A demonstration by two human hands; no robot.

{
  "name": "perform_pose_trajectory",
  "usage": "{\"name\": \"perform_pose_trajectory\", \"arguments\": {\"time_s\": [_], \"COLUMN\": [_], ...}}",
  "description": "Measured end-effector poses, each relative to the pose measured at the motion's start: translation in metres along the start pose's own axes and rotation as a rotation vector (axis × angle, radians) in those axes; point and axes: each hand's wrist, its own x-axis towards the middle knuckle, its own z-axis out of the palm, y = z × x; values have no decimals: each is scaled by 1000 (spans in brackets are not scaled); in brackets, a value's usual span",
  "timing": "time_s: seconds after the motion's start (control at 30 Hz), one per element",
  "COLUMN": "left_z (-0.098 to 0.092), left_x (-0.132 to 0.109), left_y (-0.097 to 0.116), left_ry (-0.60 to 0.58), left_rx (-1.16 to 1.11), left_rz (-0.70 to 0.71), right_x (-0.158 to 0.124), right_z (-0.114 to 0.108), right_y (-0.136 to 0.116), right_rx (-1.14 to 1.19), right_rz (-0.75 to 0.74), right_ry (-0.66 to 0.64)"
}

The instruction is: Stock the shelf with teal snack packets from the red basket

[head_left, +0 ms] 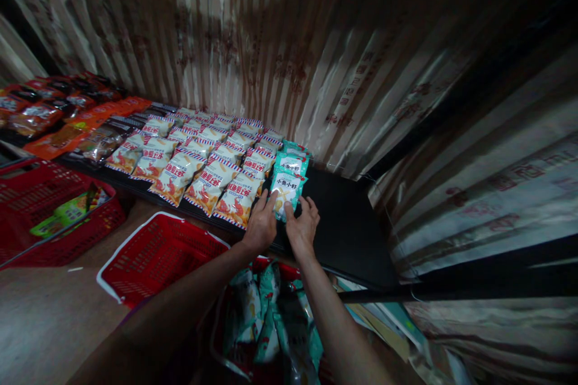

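Both my hands rest on a teal snack packet (286, 190) at the front of a black shelf (347, 216). My left hand (261, 224) grips its left edge, fingers curled. My right hand (303, 222) pinches its lower right corner. Behind it lie two more teal packets (291, 162) in a short column. To the left, several rows of orange-and-white shrimp snack packets (205, 159) cover the shelf. Below my arms a red basket (266, 325) holds more teal packets.
An upturned red basket (156, 255) lies on the floor at centre left; another red basket (49, 210) with green packets stands further left. Orange and dark red packets (54, 111) fill the shelf's far left. Striped paper lines the back wall. Bare black shelf lies right of the teal packets.
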Motion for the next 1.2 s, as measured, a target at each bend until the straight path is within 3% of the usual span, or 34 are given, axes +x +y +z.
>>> {"name": "perform_pose_trajectory", "arguments": {"time_s": [0.4, 1.2], "left_z": [1, 5], "left_x": [-1, -6], "left_y": [1, 4], "left_ry": [14, -8], "left_rx": [9, 126], "left_rz": [4, 64], "right_x": [2, -4], "right_z": [0, 3], "right_y": [-5, 0], "right_rx": [77, -10], "right_rz": [58, 8], "right_ry": [-122, -94]}}
